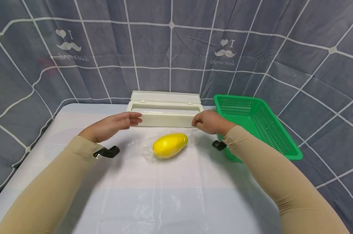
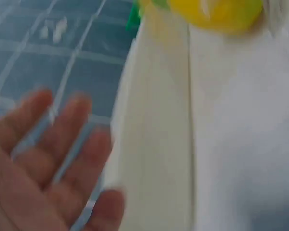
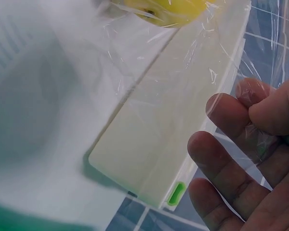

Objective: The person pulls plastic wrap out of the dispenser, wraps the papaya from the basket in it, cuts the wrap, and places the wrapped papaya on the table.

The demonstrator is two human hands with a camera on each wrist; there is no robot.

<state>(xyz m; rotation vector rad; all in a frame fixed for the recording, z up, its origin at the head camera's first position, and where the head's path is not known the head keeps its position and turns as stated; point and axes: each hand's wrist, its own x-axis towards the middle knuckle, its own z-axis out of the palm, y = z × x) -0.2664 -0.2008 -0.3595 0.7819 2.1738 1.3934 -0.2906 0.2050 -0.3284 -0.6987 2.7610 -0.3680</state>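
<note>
A yellow mango (image 1: 169, 145) lies on clear cling film (image 1: 145, 150) in the middle of the table. Behind it stands a white cling film dispenser box (image 1: 170, 120), its lid raised at the back. My left hand (image 1: 115, 125) hovers by the box's left end with fingers extended and nothing in them; the left wrist view shows them spread and blurred. At the box's right end is my right hand (image 1: 210, 122). Its thumb and forefinger pinch an edge of the film (image 3: 260, 137), which stretches across toward the mango in the right wrist view.
A green plastic basket (image 1: 291, 152) stands on the right, close beside my right forearm. Behind the white-covered table (image 1: 153, 208) hangs a grey curtain (image 1: 153, 45) with white grid lines, which also runs along both sides.
</note>
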